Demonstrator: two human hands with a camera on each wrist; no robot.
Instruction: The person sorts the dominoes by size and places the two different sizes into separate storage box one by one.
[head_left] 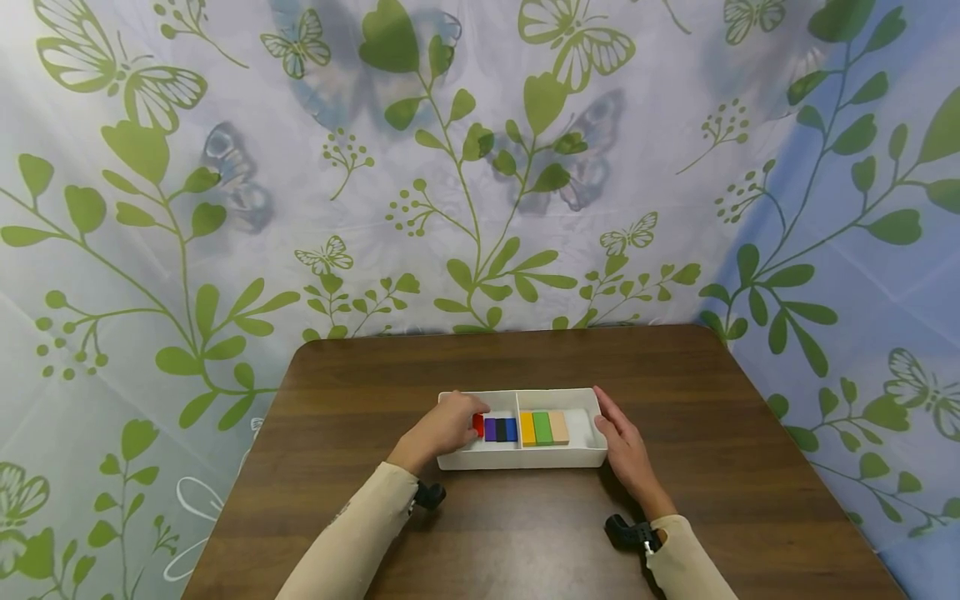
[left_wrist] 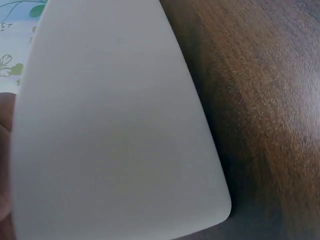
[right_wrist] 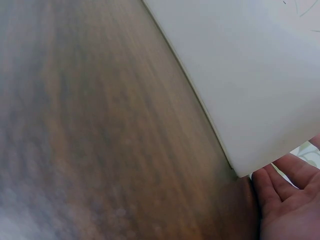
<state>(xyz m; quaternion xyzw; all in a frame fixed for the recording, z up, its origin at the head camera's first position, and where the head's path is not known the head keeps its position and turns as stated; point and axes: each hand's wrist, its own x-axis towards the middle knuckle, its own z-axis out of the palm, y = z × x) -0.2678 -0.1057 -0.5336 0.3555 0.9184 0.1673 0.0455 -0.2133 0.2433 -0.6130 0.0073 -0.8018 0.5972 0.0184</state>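
A white two-compartment box sits on the table, its long side toward me. My left hand reaches over its left end, fingers curled down at a red block and partly covering it. Beside the red one lie a purple block, a black block and a blue block. The right compartment has a yellow block, a green block and a beige block. My right hand holds the box's right end, thumb at the rim and fingers along the outer wall.
The brown wooden table extends around the box on all sides. Behind its far edge hangs a pale curtain with green leaves and butterflies. In the left wrist view, the box's outer wall fills much of the picture.
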